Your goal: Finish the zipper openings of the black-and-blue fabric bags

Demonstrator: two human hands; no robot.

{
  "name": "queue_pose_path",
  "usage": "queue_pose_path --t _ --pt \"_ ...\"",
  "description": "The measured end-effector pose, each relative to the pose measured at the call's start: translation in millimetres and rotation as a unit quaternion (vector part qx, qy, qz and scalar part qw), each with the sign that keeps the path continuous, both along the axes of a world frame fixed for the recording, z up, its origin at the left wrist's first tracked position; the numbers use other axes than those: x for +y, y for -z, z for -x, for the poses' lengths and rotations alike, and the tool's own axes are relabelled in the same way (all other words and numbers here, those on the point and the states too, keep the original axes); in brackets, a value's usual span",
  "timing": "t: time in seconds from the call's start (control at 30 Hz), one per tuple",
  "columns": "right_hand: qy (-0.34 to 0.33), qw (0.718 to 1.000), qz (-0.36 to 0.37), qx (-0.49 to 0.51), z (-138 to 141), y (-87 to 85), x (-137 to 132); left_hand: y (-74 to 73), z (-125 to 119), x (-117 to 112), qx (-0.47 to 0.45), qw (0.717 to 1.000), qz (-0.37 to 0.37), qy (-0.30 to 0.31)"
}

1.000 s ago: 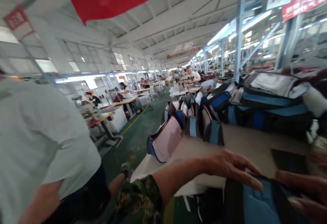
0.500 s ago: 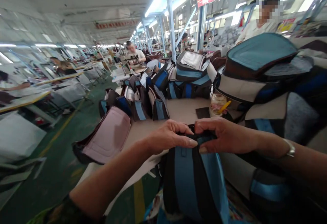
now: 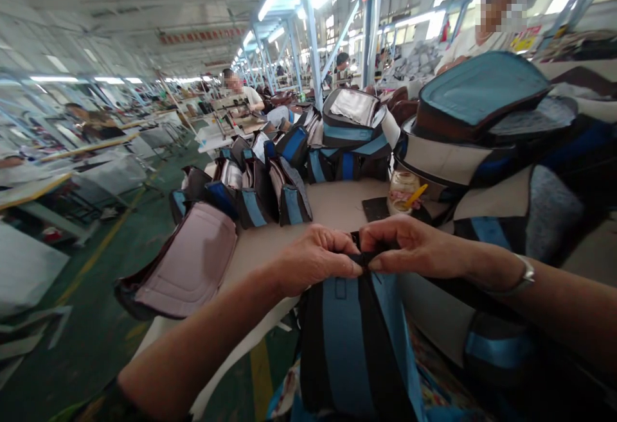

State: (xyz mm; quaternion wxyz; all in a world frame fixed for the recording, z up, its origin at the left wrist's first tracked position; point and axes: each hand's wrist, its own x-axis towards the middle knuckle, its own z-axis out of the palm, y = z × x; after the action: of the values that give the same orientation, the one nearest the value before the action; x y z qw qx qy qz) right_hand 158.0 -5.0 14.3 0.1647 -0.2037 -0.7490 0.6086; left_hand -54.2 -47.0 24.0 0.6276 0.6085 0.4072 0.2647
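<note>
Blue-and-black bag [image 3: 351, 338]: it is hanging at the near edge of the table [image 3: 337, 207], directly below both hands, with its long axis running up and down and its blue centre panel facing the camera.

Black top edge [image 3: 361, 259]: it is being gripped from both sides.
- The left hand [image 3: 315, 258] is closing on it from the left, fingers curled and thumb pressed in.
- The right hand [image 3: 414, 248] is pinching it from the right, with a bracelet [image 3: 524, 275] showing at the wrist.
- The two hands are meeting fingertip to fingertip, neither nearer than the other.

Whether the bag is holding anything is not showing.

Glass jar [image 3: 403, 189]: it is standing further back on the table, just beyond the right hand. It is holding pale contents and a yellow stick-like piece.

Pink bag [image 3: 186, 268]: it is drooping over the left edge.

Row of upright bags [image 3: 260, 194]: it is standing toward the far left corner.

Stacked bags [image 3: 482, 126]: they are piling up along the right side.
</note>
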Motion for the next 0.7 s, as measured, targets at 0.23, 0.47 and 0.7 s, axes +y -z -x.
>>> queue_pose_path --t 0.23,0.47,0.7 --pt "0.023 1.000 0.006 0.011 3 7.3 -2 4.0 0 2 0.041 0.999 0.009 0.009" --pt "0.027 0.999 -0.027 -0.007 1 12.7 -1 2.1 3 4 0.160 0.974 -0.151 0.044" --pt "0.077 0.988 -0.132 -0.003 0 24.2 -5 2.4 -5 2 0.198 0.947 -0.249 0.053"
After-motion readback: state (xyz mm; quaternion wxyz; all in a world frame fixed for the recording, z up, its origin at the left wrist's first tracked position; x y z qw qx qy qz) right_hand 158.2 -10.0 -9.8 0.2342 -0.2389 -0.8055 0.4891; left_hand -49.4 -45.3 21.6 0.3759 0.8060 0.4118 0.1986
